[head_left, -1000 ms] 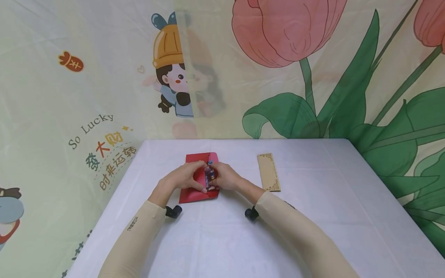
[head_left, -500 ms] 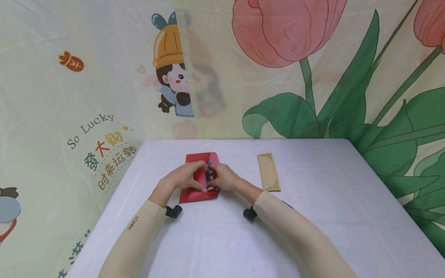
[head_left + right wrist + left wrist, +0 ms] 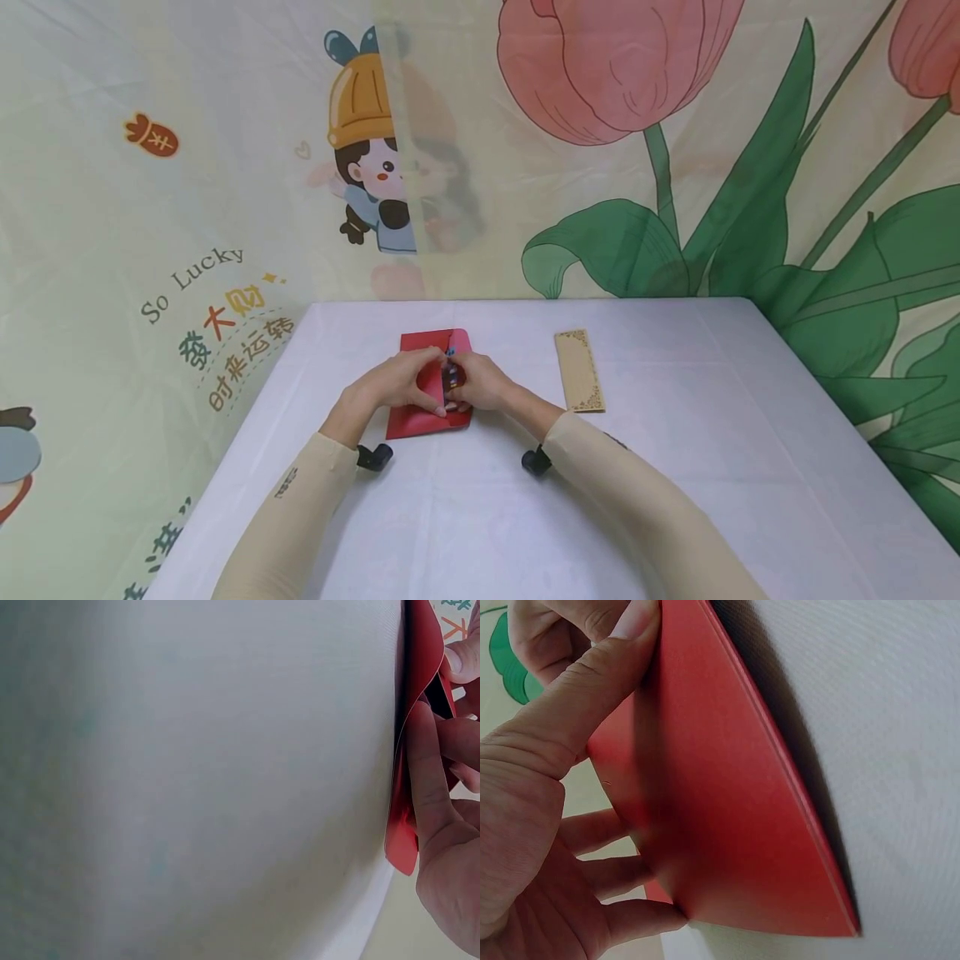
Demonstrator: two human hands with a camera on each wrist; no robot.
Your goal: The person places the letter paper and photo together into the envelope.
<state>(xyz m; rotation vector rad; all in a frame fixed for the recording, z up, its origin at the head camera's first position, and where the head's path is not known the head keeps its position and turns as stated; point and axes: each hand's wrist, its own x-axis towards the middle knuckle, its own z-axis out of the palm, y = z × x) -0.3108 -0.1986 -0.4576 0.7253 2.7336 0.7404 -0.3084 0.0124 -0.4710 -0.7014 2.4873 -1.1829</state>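
Note:
A red paper envelope lies on the white table, its pinkish flap folded out to the right. My left hand arches over it, thumb and fingertips pinching the mouth's edge so that the paper bows up, as the left wrist view shows on the bent red panel. At that mouth, my right hand holds a small colourful printed card, partly inside the envelope. In the right wrist view the right fingers reach into the gap. Most of the card is hidden.
To the right lies a beige rectangular card with ornate brown corners. The table ends at a printed cloth backdrop behind. Black wrist cameras hang under both sleeves, near the tabletop.
My right hand and wrist have shifted slightly left, and the card's visible strip looks a little narrower. My left hand and the envelope have stayed in place.

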